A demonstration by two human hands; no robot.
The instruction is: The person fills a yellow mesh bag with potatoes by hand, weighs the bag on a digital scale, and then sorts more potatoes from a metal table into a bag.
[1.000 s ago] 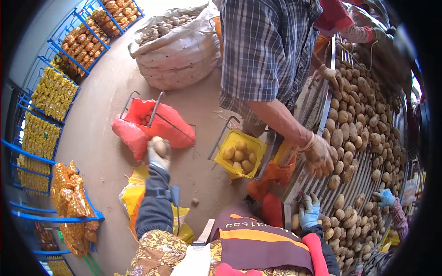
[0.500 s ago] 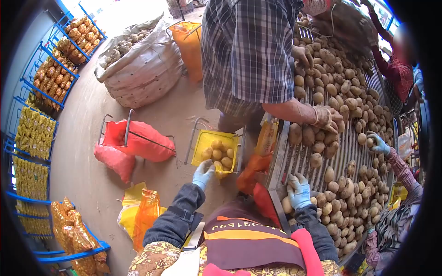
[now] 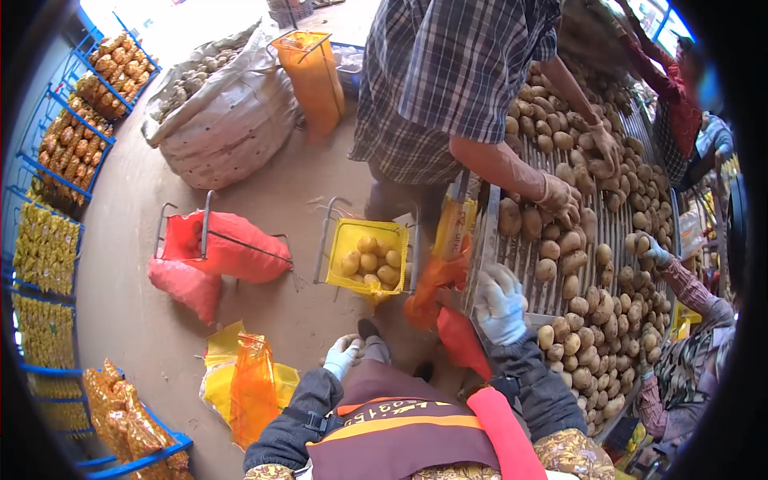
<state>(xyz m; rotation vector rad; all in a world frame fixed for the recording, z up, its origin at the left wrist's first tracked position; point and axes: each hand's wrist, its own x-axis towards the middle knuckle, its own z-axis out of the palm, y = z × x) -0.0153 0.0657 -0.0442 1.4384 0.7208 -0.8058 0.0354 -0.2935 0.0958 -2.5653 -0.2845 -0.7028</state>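
Observation:
My left hand (image 3: 342, 357), in a pale blue and white glove, hangs low near my apron; its fingers are loosely bent, slightly apart, with nothing visible in them. My right hand (image 3: 501, 304), gloved the same way, is raised over the near metal edge of the sorting table (image 3: 538, 318). Its fingers are stretched out and no potato shows in it. Many loose potatoes (image 3: 588, 344) lie on the slatted top to its right. Ahead of my left hand, a yellow mesh bag (image 3: 342, 240) is held open on a metal frame, with several potatoes (image 3: 370, 262) inside.
A co-worker in a plaid shirt (image 3: 456, 88) reaches across the table ahead. Other workers' sleeves (image 3: 690, 286) show on the far side. A red bag (image 3: 232, 246) on a frame, yellow and orange bags (image 3: 254, 376), a large white sack (image 3: 228, 120) and blue racks (image 3: 88, 196) stand left.
My left hand has drawn back from the yellow bag toward my body. My right hand has lifted off the potatoes to the table's edge. The co-worker's far arm has reached further over the table.

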